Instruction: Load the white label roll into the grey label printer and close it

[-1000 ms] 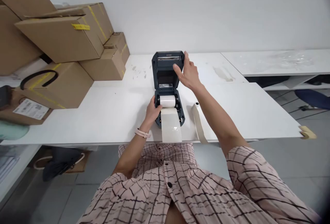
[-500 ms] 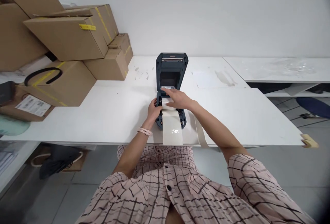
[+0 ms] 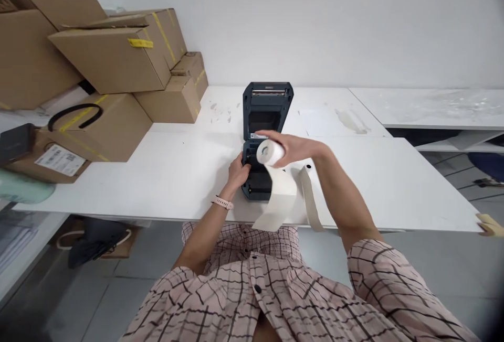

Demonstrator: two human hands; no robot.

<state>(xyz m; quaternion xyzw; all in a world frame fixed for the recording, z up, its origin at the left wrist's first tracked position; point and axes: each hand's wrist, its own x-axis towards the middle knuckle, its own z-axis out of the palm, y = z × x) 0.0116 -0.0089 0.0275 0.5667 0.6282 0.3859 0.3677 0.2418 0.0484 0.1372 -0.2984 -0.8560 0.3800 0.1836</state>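
Note:
A dark label printer (image 3: 263, 102) stands on the white table with its lid raised. My right hand (image 3: 297, 149) is closed around a white label roll (image 3: 271, 152) just above the printer's bay, one round end of the roll turned towards the left. From the roll a loose label strip (image 3: 280, 198) curls down over the table's front edge. My left hand (image 3: 238, 172) grips the left side of the printer's base, thumb over the rim. Right of the printer lies a second roll (image 3: 307, 169), its strip running to the table edge.
Stacked cardboard boxes (image 3: 110, 59) fill the left side of the table (image 3: 189, 174). A black band (image 3: 74, 116) rests on one of them. Clear plastic (image 3: 457, 102) lies at the far right, and a yellowish piece (image 3: 490, 224) sits at the right front corner.
My right hand has gone from the raised lid down into the bay and lifted the label roll out, its strip now swinging free. My left hand has stayed on the printer.

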